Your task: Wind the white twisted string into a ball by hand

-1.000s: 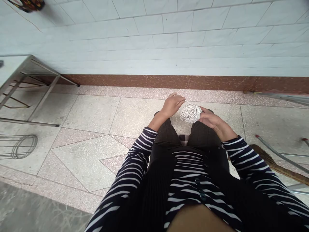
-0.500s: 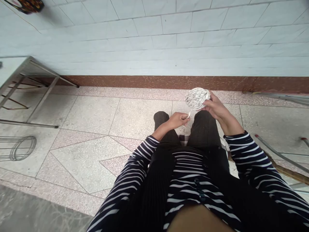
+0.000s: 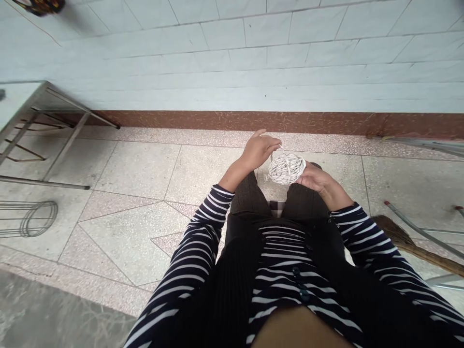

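Above my knees, a white oval woven piece of thick cord [image 3: 287,170] is gripped at its right edge by my right hand [image 3: 317,180]; some of those fingers are hidden behind it. At the piece's upper left, my left hand [image 3: 259,149] pinches a thin white cord strand [image 3: 281,147] between thumb and finger. This strand runs from the fingertips to the top of the woven piece. A loose cord end sticks out at the piece's lower left.
A metal-legged table [image 3: 21,99] stands at the left, with a wire rack [image 3: 39,218] on the floor below it. On the right are a broom [image 3: 395,229] and grey metal tube legs [image 3: 416,227]. A tiled wall [image 3: 224,72] rises in front of my knees.
My left hand has risen from below the woven piece to its upper left, drawing the strand up. My right hand has brought the piece lower and leftward, and its face has turned.
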A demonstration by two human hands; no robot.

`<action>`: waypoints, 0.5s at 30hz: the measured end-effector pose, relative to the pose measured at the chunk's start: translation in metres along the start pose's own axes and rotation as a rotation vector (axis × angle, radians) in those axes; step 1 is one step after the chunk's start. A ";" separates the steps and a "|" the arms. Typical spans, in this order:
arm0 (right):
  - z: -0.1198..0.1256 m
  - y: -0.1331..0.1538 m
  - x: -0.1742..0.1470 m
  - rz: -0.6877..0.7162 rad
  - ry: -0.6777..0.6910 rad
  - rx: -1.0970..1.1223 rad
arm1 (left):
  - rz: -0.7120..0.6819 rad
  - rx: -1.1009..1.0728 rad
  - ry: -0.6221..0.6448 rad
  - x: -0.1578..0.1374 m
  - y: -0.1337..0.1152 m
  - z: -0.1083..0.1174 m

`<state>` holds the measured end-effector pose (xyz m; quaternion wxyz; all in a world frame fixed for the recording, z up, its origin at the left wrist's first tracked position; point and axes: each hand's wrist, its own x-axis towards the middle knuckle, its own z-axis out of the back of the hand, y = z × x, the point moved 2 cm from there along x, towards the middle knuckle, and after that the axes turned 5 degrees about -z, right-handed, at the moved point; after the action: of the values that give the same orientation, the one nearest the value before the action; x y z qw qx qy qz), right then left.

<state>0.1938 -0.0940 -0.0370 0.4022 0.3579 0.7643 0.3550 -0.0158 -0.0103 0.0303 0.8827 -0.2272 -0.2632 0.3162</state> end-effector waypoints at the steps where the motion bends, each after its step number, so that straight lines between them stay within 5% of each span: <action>1: -0.001 0.002 -0.001 0.008 0.043 0.015 | 0.021 -0.033 0.016 -0.001 0.003 -0.005; 7: -0.005 0.012 -0.002 0.057 0.099 0.114 | 0.148 -0.098 0.146 -0.014 0.014 -0.044; 11: -0.007 0.021 -0.007 0.075 0.095 0.134 | 0.226 0.047 0.102 -0.017 0.020 -0.051; 15: -0.016 0.034 -0.009 0.094 0.039 0.087 | 0.164 0.057 0.047 -0.014 0.026 -0.049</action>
<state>0.1923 -0.0889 0.0011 0.3541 0.4036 0.7691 0.3469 -0.0068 -0.0135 -0.0266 0.8660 -0.2298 -0.2138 0.3893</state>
